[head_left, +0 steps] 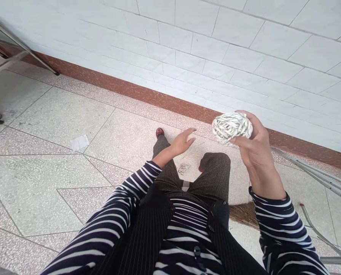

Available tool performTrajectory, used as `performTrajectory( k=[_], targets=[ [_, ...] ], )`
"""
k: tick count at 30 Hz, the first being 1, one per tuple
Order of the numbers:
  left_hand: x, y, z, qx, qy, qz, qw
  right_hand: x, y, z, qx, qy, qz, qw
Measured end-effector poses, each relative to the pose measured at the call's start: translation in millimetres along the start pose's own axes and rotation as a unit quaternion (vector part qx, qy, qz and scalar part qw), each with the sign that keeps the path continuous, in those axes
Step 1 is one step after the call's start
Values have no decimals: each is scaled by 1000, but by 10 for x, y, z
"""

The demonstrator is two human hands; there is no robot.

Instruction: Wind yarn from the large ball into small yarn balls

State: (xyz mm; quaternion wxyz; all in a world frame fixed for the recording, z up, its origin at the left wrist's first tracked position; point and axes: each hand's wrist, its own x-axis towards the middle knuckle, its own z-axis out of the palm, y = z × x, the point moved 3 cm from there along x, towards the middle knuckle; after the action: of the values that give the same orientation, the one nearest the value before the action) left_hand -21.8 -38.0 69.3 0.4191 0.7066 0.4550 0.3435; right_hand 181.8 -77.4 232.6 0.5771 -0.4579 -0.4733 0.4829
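A white ball of yarn with greyish flecks is held up at the right by my right hand. The thumb grips its near side and the fingers curl behind it, partly hidden. To the left, my left hand hovers above my knees, thumb and fingers apart, with nothing in it. A gap separates it from the yarn. Below, on the floor between my legs, lies a small tangle of pale strands.
A white tiled wall with a reddish-brown skirting runs across in front. A white paper lies on the speckled floor. Metal legs stand upper left; a metal frame and broom bristles are at right.
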Motion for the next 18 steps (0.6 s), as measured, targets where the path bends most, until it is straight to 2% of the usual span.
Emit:
performTrajectory(
  k=[3, 6, 9, 11, 15, 18],
  targets=[
    [139, 361, 69, -167, 0, 45, 985, -38, 86, 130, -11, -33, 31, 999],
    [128, 564, 209, -281, -29, 24, 959, 5, 213, 158, -5, -29, 73, 997],
    [-18, 519, 329, -339, -42, -31, 939, 58, 272, 88, 8, 14, 111, 994],
    [-144, 424, 376, -343, -59, -56, 936, 91, 269, 3, 14, 53, 103, 993],
    [-382, 258, 412, -321, -117, -106, 934, 203, 275, -181, 26, 102, 41, 994],
    [-557, 225, 391, -295, -146, -143, 933, 341, 348, -313, -4, 131, -21, 991]
  ],
)
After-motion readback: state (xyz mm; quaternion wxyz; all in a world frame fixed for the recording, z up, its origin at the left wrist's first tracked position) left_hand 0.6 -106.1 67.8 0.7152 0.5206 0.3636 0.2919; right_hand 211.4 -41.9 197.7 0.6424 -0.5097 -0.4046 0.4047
